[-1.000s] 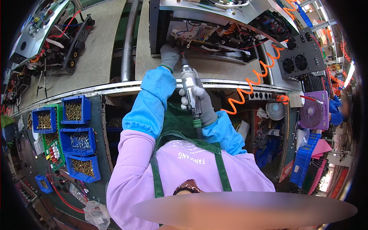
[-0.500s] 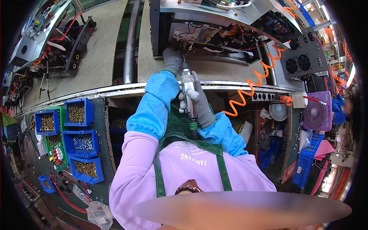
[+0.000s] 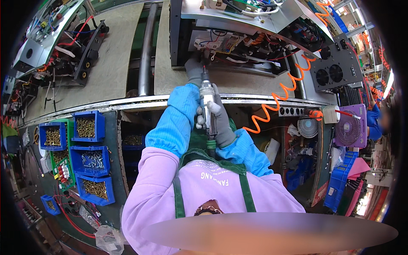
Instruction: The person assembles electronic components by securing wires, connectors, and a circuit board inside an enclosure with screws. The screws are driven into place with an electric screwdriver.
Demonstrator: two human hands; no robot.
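My right hand (image 3: 222,121), in a grey glove, is wrapped around the silver body of an air screwdriver (image 3: 207,95). The tool points away from me, its bit at the lower front of an open metal chassis (image 3: 250,21) full of wires and circuit boards. Close beside the bit is my left hand (image 3: 194,71), also grey-gloved, with its fingers curled in at the chassis's shaded lower left corner. Its fingertips and whatever they hold are hidden in the dark. Blue sleeve covers reach over both forearms.
Blue bins (image 3: 90,160) of screws stand at my left. A second open chassis (image 3: 63,46) sits farther left, past a metal roller (image 3: 147,51). An orange coiled hose (image 3: 276,95) stretches across the right side, near a black fan panel (image 3: 335,72) and a purple fan (image 3: 350,125).
The whole view has shifted slightly, with the chassis and both hands appearing a little lower. Both hands keep the same pose, and the screwdriver's bit stays at the same spot.
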